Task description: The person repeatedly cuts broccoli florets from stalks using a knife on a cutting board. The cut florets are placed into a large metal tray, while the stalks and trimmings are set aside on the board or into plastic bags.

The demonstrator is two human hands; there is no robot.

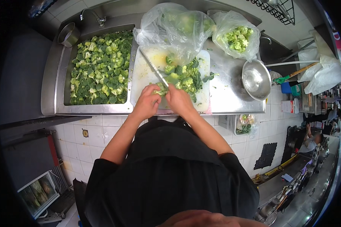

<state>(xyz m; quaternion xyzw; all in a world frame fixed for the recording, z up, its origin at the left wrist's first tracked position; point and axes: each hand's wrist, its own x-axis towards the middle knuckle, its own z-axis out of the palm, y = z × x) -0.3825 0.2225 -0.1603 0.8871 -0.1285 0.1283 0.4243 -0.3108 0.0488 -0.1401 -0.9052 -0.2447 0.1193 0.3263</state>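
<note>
My right hand [179, 101] grips a kitchen knife [155, 68], its blade pointing up and left across the white cutting board [143, 62]. Close beside it, my left hand [147, 102] has its fingers curled on a piece of broccoli [160, 90], partly hidden by the fingers and knife. Broccoli florets [186, 81] and leaves [197, 74] lie heaped on the board to the right of the blade. The sink basin [96, 105] on the left is filled with cut broccoli florets [102, 68].
Behind the board sits a clear plastic bag [159, 25] with green pieces inside, overlapping the board's back edge. Farther right are an open bag of cut stems [238, 38] and a steel bowl [255, 79]. A metal pot [69, 35] and faucet [92, 17] stand behind the sink. Another person [309, 143] is at far right.
</note>
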